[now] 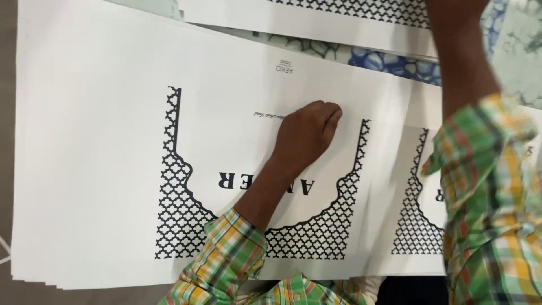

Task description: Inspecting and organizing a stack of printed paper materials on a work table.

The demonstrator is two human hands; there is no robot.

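My left hand [307, 133] lies on the top sheet of a stack of large white printed sheets [90, 141]. Its fingers are curled together and press on the paper, with nothing in them. The sheet carries a black lattice border [178, 220] around a scalloped white panel with dark lettering. My right forearm [460, 62], in a green, yellow and orange plaid sleeve [491, 192], reaches up past the top edge of the view, so the hand itself is out of sight.
A second sheet with the same lattice pattern [415, 226] lies to the right, partly under my right arm. Another printed sheet [316, 17] lies across the top. Blue and green patterned cloth [395, 62] shows beneath. The stack's layered edges [34, 279] run along the lower left.
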